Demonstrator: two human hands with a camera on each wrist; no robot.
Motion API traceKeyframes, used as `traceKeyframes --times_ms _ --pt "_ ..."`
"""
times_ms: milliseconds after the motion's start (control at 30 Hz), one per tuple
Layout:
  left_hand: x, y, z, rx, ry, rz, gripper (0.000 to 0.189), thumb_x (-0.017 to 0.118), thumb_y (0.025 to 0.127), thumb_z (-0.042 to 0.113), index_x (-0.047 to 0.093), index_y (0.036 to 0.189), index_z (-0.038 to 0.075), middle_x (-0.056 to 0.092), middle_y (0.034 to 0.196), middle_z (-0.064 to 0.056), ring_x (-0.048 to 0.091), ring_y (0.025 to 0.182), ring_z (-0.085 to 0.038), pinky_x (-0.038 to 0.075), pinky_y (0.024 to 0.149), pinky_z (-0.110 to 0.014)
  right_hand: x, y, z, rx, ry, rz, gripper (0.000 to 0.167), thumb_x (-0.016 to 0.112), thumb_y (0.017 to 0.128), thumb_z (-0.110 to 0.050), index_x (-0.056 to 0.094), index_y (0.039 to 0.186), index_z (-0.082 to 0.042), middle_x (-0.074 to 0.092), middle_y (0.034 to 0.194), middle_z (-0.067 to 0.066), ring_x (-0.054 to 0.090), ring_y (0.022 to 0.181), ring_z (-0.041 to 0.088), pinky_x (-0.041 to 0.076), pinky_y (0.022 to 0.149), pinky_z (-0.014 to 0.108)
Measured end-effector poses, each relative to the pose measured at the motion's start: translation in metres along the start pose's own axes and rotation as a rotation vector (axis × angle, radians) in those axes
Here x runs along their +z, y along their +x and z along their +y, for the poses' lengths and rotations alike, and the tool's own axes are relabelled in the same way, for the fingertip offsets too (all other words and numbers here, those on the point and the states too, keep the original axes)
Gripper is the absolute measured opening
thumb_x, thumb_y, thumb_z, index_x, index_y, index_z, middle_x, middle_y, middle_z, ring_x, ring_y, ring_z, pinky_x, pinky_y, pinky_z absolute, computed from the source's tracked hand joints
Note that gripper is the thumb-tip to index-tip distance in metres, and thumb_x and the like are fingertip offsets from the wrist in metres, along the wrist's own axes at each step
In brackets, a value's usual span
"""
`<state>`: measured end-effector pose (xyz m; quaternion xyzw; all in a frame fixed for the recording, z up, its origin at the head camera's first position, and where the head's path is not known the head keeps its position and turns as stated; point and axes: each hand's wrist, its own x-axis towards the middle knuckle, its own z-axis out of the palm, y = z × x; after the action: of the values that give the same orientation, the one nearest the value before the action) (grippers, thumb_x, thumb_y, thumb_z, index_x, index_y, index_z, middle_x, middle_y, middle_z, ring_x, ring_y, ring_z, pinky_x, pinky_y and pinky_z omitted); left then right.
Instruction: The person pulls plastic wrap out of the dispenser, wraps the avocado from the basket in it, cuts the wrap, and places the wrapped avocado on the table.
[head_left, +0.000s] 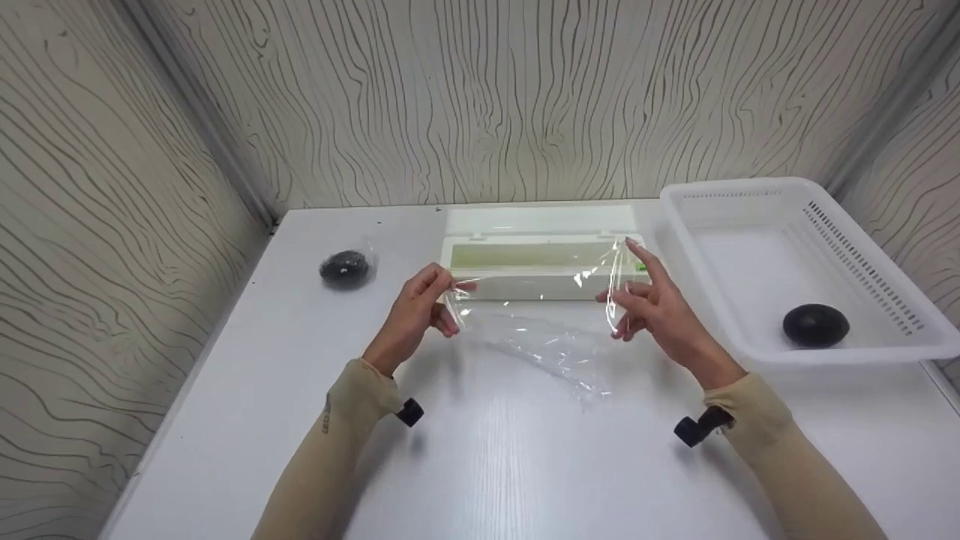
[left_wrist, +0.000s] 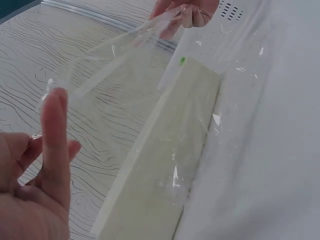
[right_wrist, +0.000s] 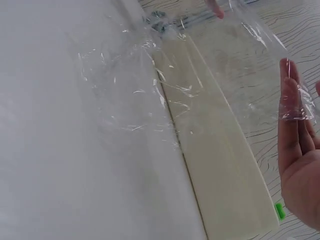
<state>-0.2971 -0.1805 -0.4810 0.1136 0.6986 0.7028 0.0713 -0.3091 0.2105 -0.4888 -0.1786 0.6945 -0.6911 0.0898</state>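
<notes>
A sheet of clear plastic wrap (head_left: 536,330) stretches between both hands, its lower part drooping over the white table. My left hand (head_left: 424,300) pinches its left edge between thumb and fingers. At the right edge my right hand (head_left: 656,304) holds the film, its index finger extended upward. In the right wrist view, film lies over the fingertips (right_wrist: 289,80) of that hand. Just behind the sheet is a long white plastic wrap dispenser (head_left: 517,288) with its lid (head_left: 540,219) raised and a green piece (head_left: 640,267) at its right end.
To the left, a black oval object (head_left: 345,268) sits on the table with clear film around it. A white plastic basket (head_left: 739,352) stands at the right, with another black oval object (head_left: 816,325) in its near corner. Wood-patterned panels (head_left: 480,105) enclose the table.
</notes>
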Motion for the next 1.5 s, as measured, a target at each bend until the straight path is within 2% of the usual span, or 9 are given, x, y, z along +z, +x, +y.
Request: traceKeyframes --times_ms 133,233,367,633,800,1000,1200,1333,1500 --pt "0.002 -0.01 -0.009 -0.034 0.059 -0.099 0.038 0.05 0.11 0.038 0.052 0.112 -0.001 0.078 0.102 -0.014 0.073 0.073 -0.023 0.059 0.073 -0.03 0.0 -0.009 0.006 0.031 -0.029 -0.089 0.094 0.065 0.102 -0.007 0.002 0.167 -0.03 0.075 0.106 0.013 0.07 0.056 0.021 0.056 0.047 0.026" --pt "0.004 -0.016 -0.015 -0.037 0.17 -0.219 0.038 0.058 0.107 0.035 0.057 0.118 -0.001 0.079 0.102 -0.009 0.072 0.1 -0.024 0.052 0.096 -0.037 -0.001 -0.014 0.008 0.055 -0.03 -0.133 0.097 0.067 0.101 -0.007 0.001 0.166 -0.033 0.071 0.111 0.023 0.07 0.055 0.022 0.053 0.043 0.024" --pt "0.008 -0.023 -0.018 0.01 0.288 -0.375 0.033 0.065 0.103 0.032 0.07 0.116 0.002 0.077 0.099 0.0 0.067 0.114 -0.02 0.046 0.107 -0.042 -0.003 -0.02 0.009 0.092 -0.041 -0.208 0.091 0.065 0.102 -0.009 0.004 0.167 -0.028 0.071 0.12 0.026 0.072 0.059 0.023 0.051 0.044 0.021" --pt "0.011 -0.035 -0.019 0.068 0.071 -0.45 0.018 0.056 0.108 0.02 0.053 0.116 0.005 0.06 0.107 -0.007 0.075 0.103 -0.033 0.056 0.104 -0.047 -0.01 -0.028 0.011 0.145 -0.115 -0.378 0.052 0.06 0.105 -0.011 0.041 0.148 0.013 0.074 0.12 0.022 0.072 0.064 0.011 0.053 0.048 0.017" --pt "0.012 -0.042 -0.022 0.025 0.056 -0.477 0.042 0.063 0.104 0.01 0.039 0.139 0.01 0.055 0.112 -0.009 0.075 0.089 -0.025 0.063 0.088 -0.049 -0.014 -0.03 0.012 0.109 -0.136 -0.452 0.035 0.054 0.106 -0.005 0.055 0.129 0.022 0.079 0.099 0.014 0.074 0.069 0.01 0.059 0.058 0.021" --pt "0.013 -0.048 -0.021 -0.03 0.055 -0.479 0.06 0.065 0.103 0.014 0.034 0.154 0.018 0.062 0.11 -0.01 0.072 0.091 -0.022 0.063 0.089 -0.042 -0.015 -0.033 0.014 0.028 -0.109 -0.476 0.034 0.043 0.111 -0.009 0.06 0.125 0.016 0.075 0.105 0.011 0.073 0.094 0.013 0.063 0.079 0.029" --pt "0.017 -0.046 -0.032 0.0 0.389 -0.544 0.041 0.072 0.099 0.016 0.061 0.137 0.006 0.07 0.126 -0.011 0.068 0.114 -0.019 0.052 0.107 -0.029 -0.01 -0.036 0.025 0.002 -0.352 -0.596 0.043 0.059 0.103 -0.008 0.055 0.146 -0.004 0.056 0.148 0.021 0.057 0.135 0.031 0.049 0.11 0.026" --pt "0.023 -0.045 -0.039 -0.004 0.518 -0.618 0.021 0.067 0.102 0.02 0.074 0.118 0.008 0.075 0.118 -0.004 0.066 0.107 -0.005 0.052 0.098 -0.022 -0.006 -0.036 0.03 0.074 -0.444 -0.644 0.044 0.075 0.095 -0.014 0.065 0.137 -0.011 0.068 0.135 0.011 0.067 0.122 0.025 0.053 0.101 0.024" --pt "0.025 -0.048 -0.036 -0.118 0.414 -0.704 0.019 0.058 0.107 0.016 0.07 0.108 0.002 0.075 0.108 -0.005 0.068 0.098 -0.005 0.057 0.092 -0.025 -0.003 -0.038 0.025 0.214 -0.368 -0.695 0.02 0.064 0.103 -0.016 0.072 0.119 -0.006 0.076 0.109 0.017 0.074 0.093 0.015 0.06 0.081 0.024"
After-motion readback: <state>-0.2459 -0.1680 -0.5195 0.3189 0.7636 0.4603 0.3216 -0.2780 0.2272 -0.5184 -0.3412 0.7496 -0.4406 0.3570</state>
